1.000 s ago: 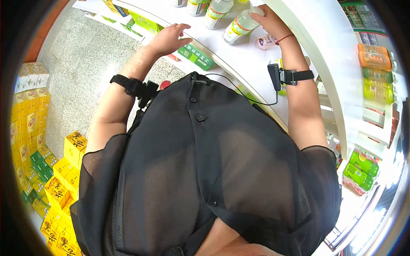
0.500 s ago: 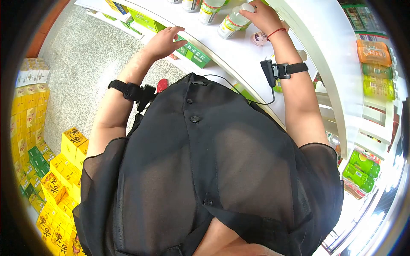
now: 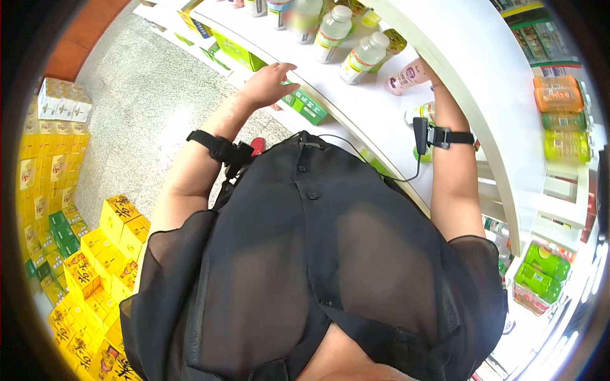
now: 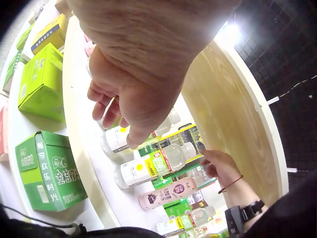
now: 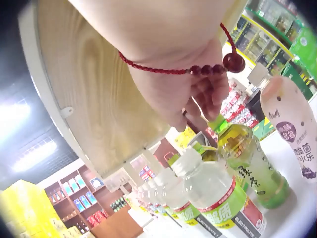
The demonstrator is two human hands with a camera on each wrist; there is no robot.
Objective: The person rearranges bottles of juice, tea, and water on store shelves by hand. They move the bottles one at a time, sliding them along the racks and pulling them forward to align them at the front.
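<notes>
My left hand (image 3: 270,86) is held at the front edge of the white shelf (image 3: 356,117), fingers loosely bent with nothing in them. My right hand (image 5: 198,94) is over the shelf, its fingertips right by the green cap of a green tea bottle (image 5: 257,173); thumb and fingers stand apart. In the head view the upper shelf board hides most of this hand (image 3: 434,75). Beside it stands a pink drink bottle (image 3: 403,79). A clear electrolyte drink bottle (image 3: 364,58) with a white cap stands upright to its left, and a similar bottle (image 3: 333,35) further left.
The upper shelf board (image 3: 470,95) curves close along my right arm. Green cartons (image 4: 47,171) fill the lower shelf. Yellow boxes (image 3: 95,273) are stacked on the floor at left. Another labelled bottle (image 3: 416,115) stands near my right wrist.
My right hand has let go of the electrolyte drink bottle's white cap and moved right, behind the upper shelf board. The bottle stands on the shelf. The left hand keeps its loose pose.
</notes>
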